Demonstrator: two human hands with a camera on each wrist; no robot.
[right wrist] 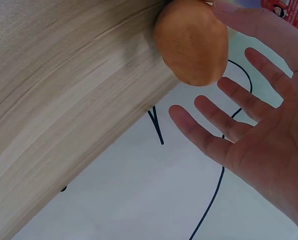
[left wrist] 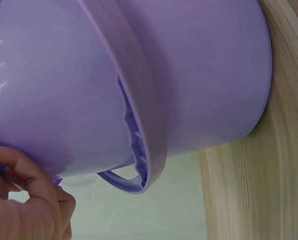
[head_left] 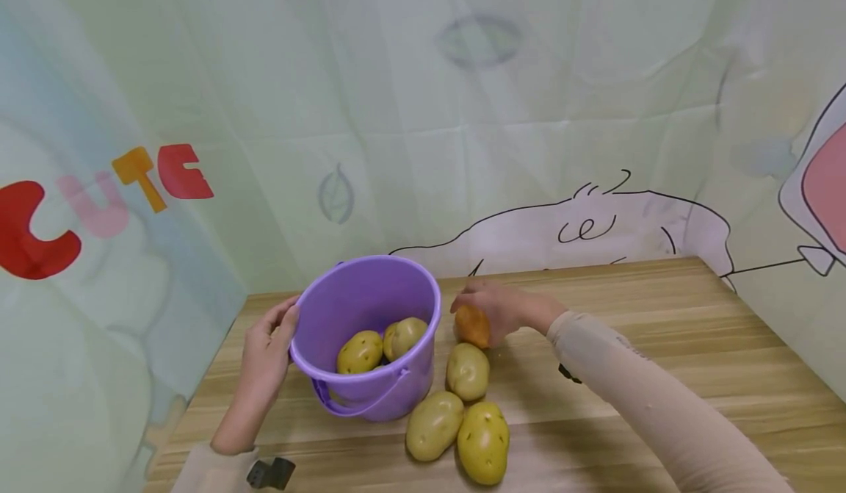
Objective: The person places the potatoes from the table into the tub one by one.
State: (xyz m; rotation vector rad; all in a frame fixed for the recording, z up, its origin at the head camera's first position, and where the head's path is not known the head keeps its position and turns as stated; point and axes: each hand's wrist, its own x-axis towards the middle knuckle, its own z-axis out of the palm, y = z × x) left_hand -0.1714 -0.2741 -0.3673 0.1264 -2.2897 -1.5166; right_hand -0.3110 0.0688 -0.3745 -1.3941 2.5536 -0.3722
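My left hand [head_left: 263,350] grips the rim of a purple bucket [head_left: 390,397] on its left side; in the left wrist view the fingers [left wrist: 36,180] curl at the rim. Several yellow potatoes [head_left: 360,352] lie inside the bucket. To the bucket's right, my right hand [head_left: 504,308] is at a rounded orange-brown thing [head_left: 472,325]. The right wrist view shows that hand [right wrist: 269,130] with its fingers spread, thumb and fingertips right at the orange-brown thing's edge. Its kind cannot be told. Just nearer lies a pale potato [head_left: 468,372].
Two more potatoes, a pale one [head_left: 434,427] and a yellow one [head_left: 484,443], lie side by side in front of the bucket. The wooden table [head_left: 621,390] meets a printed cloth backdrop [head_left: 410,148] at its back edge. The bucket's handle [left wrist: 138,90] hangs down its side.
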